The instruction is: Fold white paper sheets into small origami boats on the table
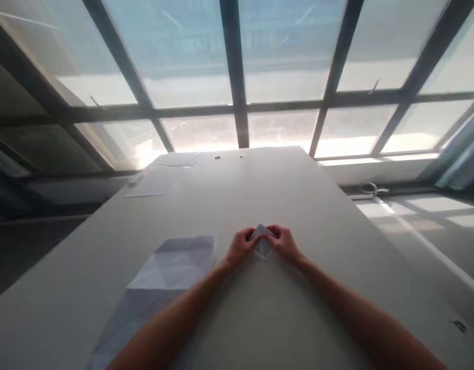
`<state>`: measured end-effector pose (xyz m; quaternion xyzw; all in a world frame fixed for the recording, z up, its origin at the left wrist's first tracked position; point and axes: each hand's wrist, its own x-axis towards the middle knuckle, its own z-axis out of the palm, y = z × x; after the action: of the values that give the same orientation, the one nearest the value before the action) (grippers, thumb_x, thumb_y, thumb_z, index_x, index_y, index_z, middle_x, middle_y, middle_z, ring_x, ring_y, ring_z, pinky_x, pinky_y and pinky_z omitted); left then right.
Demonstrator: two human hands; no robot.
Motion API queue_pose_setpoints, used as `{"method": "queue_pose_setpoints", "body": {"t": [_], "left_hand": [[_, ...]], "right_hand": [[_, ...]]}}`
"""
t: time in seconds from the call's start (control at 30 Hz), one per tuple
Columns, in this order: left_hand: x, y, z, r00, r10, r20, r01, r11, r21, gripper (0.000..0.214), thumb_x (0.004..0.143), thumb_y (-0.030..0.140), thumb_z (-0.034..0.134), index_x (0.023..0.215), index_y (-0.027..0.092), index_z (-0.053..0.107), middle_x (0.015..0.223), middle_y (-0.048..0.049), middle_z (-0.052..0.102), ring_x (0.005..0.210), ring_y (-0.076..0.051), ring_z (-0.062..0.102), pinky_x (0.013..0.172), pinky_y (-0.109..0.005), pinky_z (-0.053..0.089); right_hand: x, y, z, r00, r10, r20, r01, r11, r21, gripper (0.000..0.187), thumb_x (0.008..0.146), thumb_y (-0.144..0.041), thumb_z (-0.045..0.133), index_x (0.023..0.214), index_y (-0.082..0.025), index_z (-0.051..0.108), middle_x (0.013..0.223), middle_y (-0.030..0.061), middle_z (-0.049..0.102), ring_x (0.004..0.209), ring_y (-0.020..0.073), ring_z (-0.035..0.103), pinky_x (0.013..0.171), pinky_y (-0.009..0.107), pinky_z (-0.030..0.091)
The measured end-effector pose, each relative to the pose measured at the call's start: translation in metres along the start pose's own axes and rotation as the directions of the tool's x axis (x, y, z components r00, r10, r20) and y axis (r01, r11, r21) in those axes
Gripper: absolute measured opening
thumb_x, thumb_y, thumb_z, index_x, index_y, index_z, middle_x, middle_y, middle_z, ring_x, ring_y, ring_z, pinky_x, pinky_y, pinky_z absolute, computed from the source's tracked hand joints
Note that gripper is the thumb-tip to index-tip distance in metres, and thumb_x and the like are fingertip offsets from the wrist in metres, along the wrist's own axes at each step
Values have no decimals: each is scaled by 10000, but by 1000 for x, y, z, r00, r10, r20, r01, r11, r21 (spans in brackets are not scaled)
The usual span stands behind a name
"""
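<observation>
I see my left hand (pixel 239 245) and right hand (pixel 285 242) below centre, fingers (pixel 273 239) gripping folded white paper (pixel 263 250), creased sheet (pixel 171 270) lower left, pale tabletop (pixel 237 195) beneath, windows (pixel 194 51) across the top.

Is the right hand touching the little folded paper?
Touching. The head view shows the right hand gripping the folded paper by its right side.

Left hand (pixel 240 246), one; right hand (pixel 285 243), one; folded paper (pixel 263 250), one, centre. Creased sheet (pixel 175 267), one, lower left. Table (pixel 256 195), one. Round holes (pixel 217 158), two, above centre. Window handles (pixel 374 86), two, upper left and right.
</observation>
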<state>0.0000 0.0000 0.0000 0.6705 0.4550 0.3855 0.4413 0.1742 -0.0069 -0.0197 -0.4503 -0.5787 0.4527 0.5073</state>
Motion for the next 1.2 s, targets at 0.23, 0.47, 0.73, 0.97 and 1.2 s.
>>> {"method": "queue_pose_setpoints", "body": {"t": [0.23, 0.47, 0.73, 0.97, 1.2], "left_hand": [[3, -2, -1, 996, -18, 92, 14, 999, 49, 447, 825, 553, 621, 739, 121, 694, 636, -13, 578, 603, -141, 479, 541, -242, 326], [4, -1, -5, 990, -28, 142, 31, 999, -17, 551, 819, 634, 593, 664, 111, 664, 568, 19, 451, 560, -112, 370, 518, -232, 244], [-2, 7, -10, 989, -90, 115, 103, 989, -108, 548, 774, 634, 649, 591, 117, 630, 561, 22, 431, 556, -106, 358, 503, -226, 232], [-3, 7, -7, 984, -125, 128, 142, 980, -140, 565, 779, 646, 641, 606, 108, 643, 556, 22, 419, 539, -101, 345, 488, -224, 222], [-2, 6, -4, 986, -134, 98, 148, 977, -156, 559, 771, 642, 650, 586, 115, 629, 541, 27, 396, 526, -94, 331, 477, -222, 198]], "right_hand": [[2, 1, -2, 997, 36, 72, -29, 995, -98, 347, 807, -478, 644, 714, -145, 677, 624, 13, 605, 582, 135, 490, 535, 249, 358], [1, 4, -6, 992, 22, 122, -12, 997, -83, 415, 818, -538, 624, 653, -157, 615, 571, -30, 485, 544, 110, 398, 500, 238, 282], [-3, 0, -1, 997, 17, 78, -11, 997, -80, 401, 829, -509, 606, 633, -159, 588, 567, -39, 431, 545, 108, 374, 501, 235, 269], [-7, -5, 0, 999, 32, 23, -30, 997, -69, 362, 819, -469, 610, 643, -153, 618, 582, -25, 476, 555, 114, 401, 509, 237, 294], [-6, -3, -4, 1000, 8, -8, -9, 995, -102, 361, 826, -459, 602, 626, -159, 616, 574, -19, 495, 561, 121, 415, 514, 240, 301]]}}
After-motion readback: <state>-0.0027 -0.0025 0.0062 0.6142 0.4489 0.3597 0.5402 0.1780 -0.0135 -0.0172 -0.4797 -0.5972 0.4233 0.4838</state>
